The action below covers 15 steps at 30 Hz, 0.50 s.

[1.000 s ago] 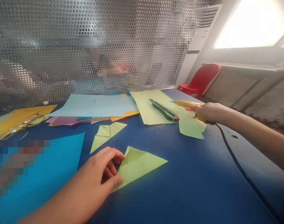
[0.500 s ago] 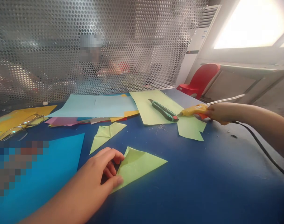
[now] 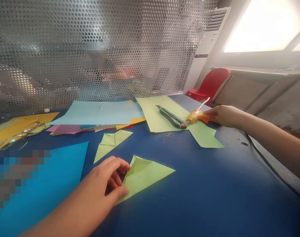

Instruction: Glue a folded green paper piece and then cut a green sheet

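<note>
My left hand (image 3: 108, 181) rests on the blue table, its thumb on the near left corner of a folded light-green paper (image 3: 145, 179) and its curled fingers at the left edge. Shiny clear streaks show on that paper. Beyond it lies a second folded green piece (image 3: 112, 141). At the right, my right hand (image 3: 224, 116) grips the handle of a yellow hot glue gun (image 3: 195, 115), with a white glue stick (image 3: 204, 103) poking out of its back. The nozzle points at a green utility knife (image 3: 172, 118), blade out, on a light-green sheet (image 3: 155, 113).
A loose green scrap (image 3: 206, 136) lies under the gun. Light-blue paper (image 3: 98, 112) covers coloured sheets. Eyeglasses (image 3: 21, 135) lie on yellow paper (image 3: 43, 117) at left, behind a blue sheet (image 3: 71, 164). The gun's black cord (image 3: 268, 161) trails right. A perforated metal screen (image 3: 130, 39) stands behind.
The glue gun has turned in my right hand and shifted slightly left, its glue stick now looking shorter and steeper. The green scrap under it has shifted. My left hand stays put.
</note>
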### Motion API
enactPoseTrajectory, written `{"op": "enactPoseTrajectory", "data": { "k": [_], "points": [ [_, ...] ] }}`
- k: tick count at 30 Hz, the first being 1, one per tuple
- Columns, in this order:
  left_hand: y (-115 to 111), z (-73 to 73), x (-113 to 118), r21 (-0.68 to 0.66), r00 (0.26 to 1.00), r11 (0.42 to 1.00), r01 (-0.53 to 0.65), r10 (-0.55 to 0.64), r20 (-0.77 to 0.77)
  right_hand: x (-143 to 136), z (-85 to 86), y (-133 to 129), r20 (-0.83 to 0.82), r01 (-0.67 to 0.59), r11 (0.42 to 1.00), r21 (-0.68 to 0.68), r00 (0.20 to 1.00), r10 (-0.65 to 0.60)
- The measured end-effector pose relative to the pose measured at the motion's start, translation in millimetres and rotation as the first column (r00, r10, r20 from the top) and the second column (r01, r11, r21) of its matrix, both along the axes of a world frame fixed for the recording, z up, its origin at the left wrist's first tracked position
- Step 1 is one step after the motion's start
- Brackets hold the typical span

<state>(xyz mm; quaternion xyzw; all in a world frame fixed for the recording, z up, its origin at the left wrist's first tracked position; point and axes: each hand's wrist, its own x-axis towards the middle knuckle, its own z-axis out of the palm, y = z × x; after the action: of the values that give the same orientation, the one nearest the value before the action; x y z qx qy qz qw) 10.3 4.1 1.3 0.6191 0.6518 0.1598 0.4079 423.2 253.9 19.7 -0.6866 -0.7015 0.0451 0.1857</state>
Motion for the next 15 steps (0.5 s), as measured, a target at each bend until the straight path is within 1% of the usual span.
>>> {"op": "enactPoseTrajectory", "data": {
  "k": [2,4,7,9,12,15],
  "points": [
    [0,0.2,0,0.008,1.0,1.0,-0.006,0.006,0.004,3,0.6,1,0.075,0.03,0.995,-0.098,0.997,-0.023],
    [-1,0.7,1,0.018,1.0,1.0,-0.012,0.012,0.005,4,1.4,2,0.135,0.059,0.987,-0.151,0.99,-0.038],
    [0,1.2,2,0.02,1.0,1.0,-0.011,0.011,0.001,0,1.8,1,0.183,0.103,0.98,-0.167,0.98,-0.072],
    [0,1.0,2,0.017,1.0,1.0,-0.01,0.01,-0.003,-6,1.6,-3,0.198,0.154,0.974,-0.166,0.973,-0.12],
    [0,-0.1,1,0.013,1.0,1.0,-0.006,0.006,-0.008,-18,2.6,-10,0.199,0.234,0.959,-0.162,0.959,-0.201],
    [0,-1.2,-1,0.01,1.0,1.0,0.017,-0.017,-0.013,-29,5.8,-18,0.185,0.277,0.943,-0.182,0.952,-0.243]
  ]
}}
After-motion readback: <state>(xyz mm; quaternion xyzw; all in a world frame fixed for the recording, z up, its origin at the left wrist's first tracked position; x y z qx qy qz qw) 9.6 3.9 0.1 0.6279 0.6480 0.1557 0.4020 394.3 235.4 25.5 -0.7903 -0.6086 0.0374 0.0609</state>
